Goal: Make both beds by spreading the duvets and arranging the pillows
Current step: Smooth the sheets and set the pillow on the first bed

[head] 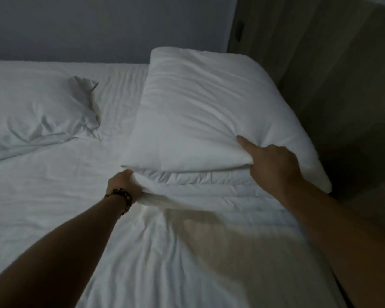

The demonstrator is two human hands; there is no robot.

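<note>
Head view, dim light. Right-hand pillow (200, 107) at the head end of the bed, on the right side, long axis running away from the camera toward the wall (98, 25), near end raised off the bedding. Right hand (269, 161) gripping the pillow's near edge, forefinger stretched along the fabric, remaining fingers curled under; cloth bunched at the grip. Left hand (125, 185) lower and nearer the camera, clenched round a fold of the duvet (187, 218) just under the pillow's near-left corner, touching it or almost. Beaded bracelet (122, 197) on that wrist.

Second pillow (38, 114) flat on the left side, well apart from both hands, case crumpled at its right end. Wooden panel (331, 74) beside the bed on the right.

Key relation: pillow lying directly ahead of the right hand, duvet edge beneath it, left hand beside that edge. Judged step: lifting the pillow clear so the duvet's top edge can be drawn up or straightened. Risk: duvet fold dragging the pillow sideways if both come up together.
</note>
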